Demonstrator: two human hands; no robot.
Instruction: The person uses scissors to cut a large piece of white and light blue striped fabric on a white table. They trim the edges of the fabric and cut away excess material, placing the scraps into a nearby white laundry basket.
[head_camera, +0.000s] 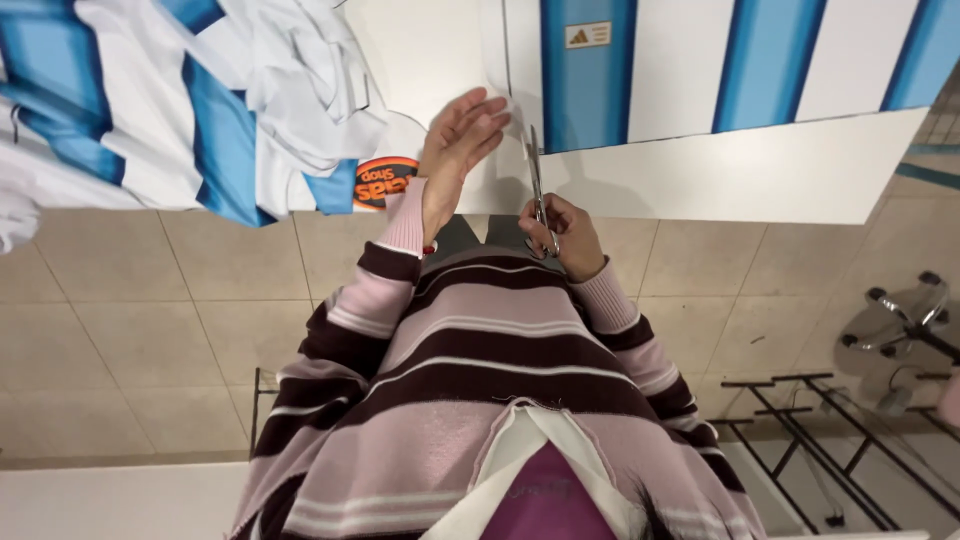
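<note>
My right hand (563, 238) grips a pair of metal scissors (536, 185), blades pointing away from me into a large white sheet with blue stripes (700, 120) that lies flat on the floor. My left hand (456, 148) is flat, fingers together, its fingertips touching the sheet's cut edge just left of the blades. Both arms wear a pink and dark striped sweater.
Loose white and blue cut-off pieces (230, 100) are piled at the upper left, with an orange round sticker (385, 182) at their edge. Beige floor tiles (150, 330) lie below. A chair's wheeled base (905, 325) and a black metal rack (810, 440) stand at the right.
</note>
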